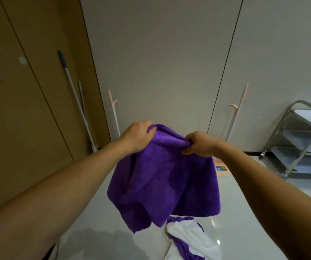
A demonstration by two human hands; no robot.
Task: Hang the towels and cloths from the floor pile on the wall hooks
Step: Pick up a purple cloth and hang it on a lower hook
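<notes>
A purple towel [162, 181] hangs in the air in front of me, held by its top edge. My left hand [137, 136] grips the left end of that edge, and my right hand [199, 145] pinches the right end. Below it, on the glossy floor, lies the pile of white and purple cloths [186, 239]. Two pale pink hooks stand against the grey wall: the left hook [112, 102] above my left hand, the right hook [237, 107] above and right of my right hand. Both hooks are bare.
A mop [72, 91] leans in the corner by the brown wall panels on the left. A metal shelf trolley [301, 139] stands at the right by the wall. A small blue and orange label [221, 168] lies on the floor beyond the towel.
</notes>
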